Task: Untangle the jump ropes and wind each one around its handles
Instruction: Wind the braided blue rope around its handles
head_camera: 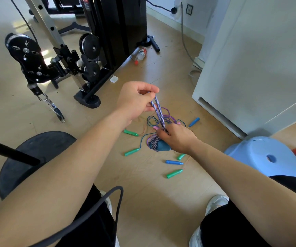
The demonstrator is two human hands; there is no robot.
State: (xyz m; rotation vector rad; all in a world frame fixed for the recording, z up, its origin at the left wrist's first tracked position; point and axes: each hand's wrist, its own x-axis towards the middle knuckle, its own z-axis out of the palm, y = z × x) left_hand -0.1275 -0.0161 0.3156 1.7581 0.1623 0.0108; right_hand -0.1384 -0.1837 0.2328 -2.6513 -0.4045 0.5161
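Note:
My left hand (136, 100) pinches the top of a doubled purple-and-white braided rope (158, 111) and holds it up. My right hand (176, 138) grips the same rope lower down, just above a wound bundle with a dark teal handle (162, 146) on the floor. Thin purple and blue cords (161, 118) lie tangled on the floor behind the hands. Several loose handles are scattered around: green ones (131, 133) (132, 152) (174, 173) and blue ones (194, 121) (174, 162).
A black cable exercise machine (93, 50) stands at the back left, with a bottle (141, 54) beside it. A white cabinet (250, 68) fills the right. A light blue plastic stool (263, 155) sits near my right arm, and a round black seat (36, 157) is at my left.

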